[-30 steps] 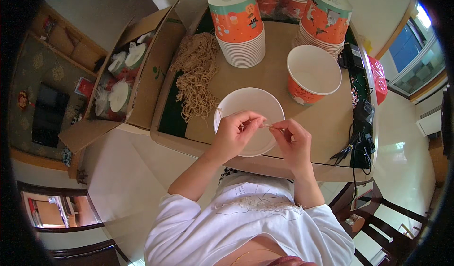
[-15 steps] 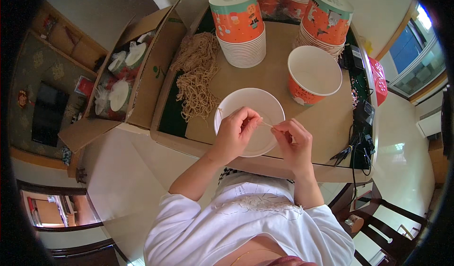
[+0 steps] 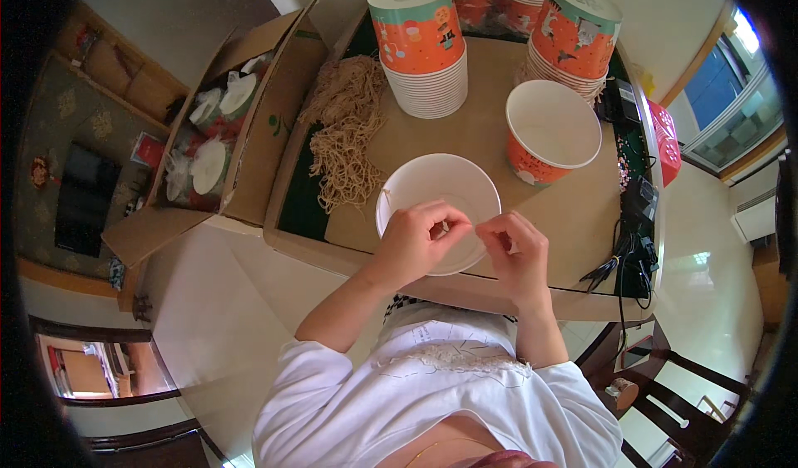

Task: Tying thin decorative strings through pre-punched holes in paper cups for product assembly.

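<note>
My left hand [image 3: 422,237] and my right hand [image 3: 515,243] meet fingertip to fingertip over the near side of an open white paper bucket [image 3: 432,174] at the table's front edge. Each hand is closed in a pinch. A thin tan cord runs between them, mostly hidden by the fingers now. A short bit of cord shows at the bucket's left rim. Behind it to the left lies a heap of tan cords [image 3: 345,127]. A second open bucket [image 3: 553,127], orange outside and white inside, stands to the right.
Upside-down stacks of orange and green paper buckets [image 3: 424,52] stand farther back, with another stack [image 3: 578,36] at right. An open cardboard box [image 3: 270,127] with wrapped buckets sits left of the table. Black cables and adapters [image 3: 636,243] lie along the right edge.
My left hand has shifted slightly right and its fingertips have come closer to my right hand's. The cord stretch seen between them is now hardly visible. The buckets have not moved.
</note>
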Motion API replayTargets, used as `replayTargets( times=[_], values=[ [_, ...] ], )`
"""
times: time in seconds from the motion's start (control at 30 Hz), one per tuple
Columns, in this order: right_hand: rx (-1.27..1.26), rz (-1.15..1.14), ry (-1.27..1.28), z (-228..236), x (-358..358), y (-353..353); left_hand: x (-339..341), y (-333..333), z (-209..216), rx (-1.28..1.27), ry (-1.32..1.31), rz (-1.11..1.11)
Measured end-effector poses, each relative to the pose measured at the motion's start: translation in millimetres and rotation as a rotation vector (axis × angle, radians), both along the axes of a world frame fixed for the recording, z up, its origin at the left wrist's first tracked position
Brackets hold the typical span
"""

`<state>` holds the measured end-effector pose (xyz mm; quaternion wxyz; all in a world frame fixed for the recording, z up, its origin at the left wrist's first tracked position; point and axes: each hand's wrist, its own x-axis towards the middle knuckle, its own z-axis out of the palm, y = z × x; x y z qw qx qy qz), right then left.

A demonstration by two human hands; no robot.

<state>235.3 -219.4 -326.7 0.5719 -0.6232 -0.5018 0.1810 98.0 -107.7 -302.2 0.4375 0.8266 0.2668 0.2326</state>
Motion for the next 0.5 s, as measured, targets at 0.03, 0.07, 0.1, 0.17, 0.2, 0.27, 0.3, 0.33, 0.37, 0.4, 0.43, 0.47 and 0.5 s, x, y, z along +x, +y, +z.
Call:
replayTargets(
  times=[0.03,0.07,0.1,0.17,0.2,0.27,0.3,0.33,0.37,0.4,0.43,0.47,0.5],
  values=[
    [0.007,-0.066,0.007,-1,2,-1,-2,1,-2,0.000,0.000,0.001],
    [0.015,-0.132,0.013,-3,4,-1,-3,3,-5,-0.011,-0.030,0.031],
    [0.016,-0.131,0.013,-7,8,-1,-4,5,-6,-0.021,-0.059,0.062],
    [0.068,-0.105,0.269,-12,13,0,-7,5,-2,-0.013,-0.071,0.019],
    [0.068,-0.108,0.269,-10,11,0,-7,4,2,-0.006,-0.083,-0.023],
    [0.040,-0.062,0.383,-2,7,0,-4,1,9,-0.023,-0.077,-0.021],
    [0.040,-0.062,0.382,-3,7,0,-2,-1,10,-0.038,-0.071,-0.017],
    [0.029,-0.042,0.375,-4,7,-1,0,-2,9,-0.038,-0.072,-0.017],
    [0.018,-0.019,0.369,-5,6,-1,1,-5,8,-0.114,-0.077,-0.017],
    [0.019,-0.018,0.369,-3,5,-1,2,-6,8,-0.191,-0.082,-0.018],
    [0.032,-0.008,0.358,-1,4,-2,2,-6,9,-0.190,-0.083,-0.018],
    [0.044,-0.002,0.347,0,3,-3,3,-6,11,-0.208,-0.064,-0.022],
    [0.044,-0.005,0.347,-2,5,-3,4,-7,13,-0.226,-0.045,-0.027]
  ],
)
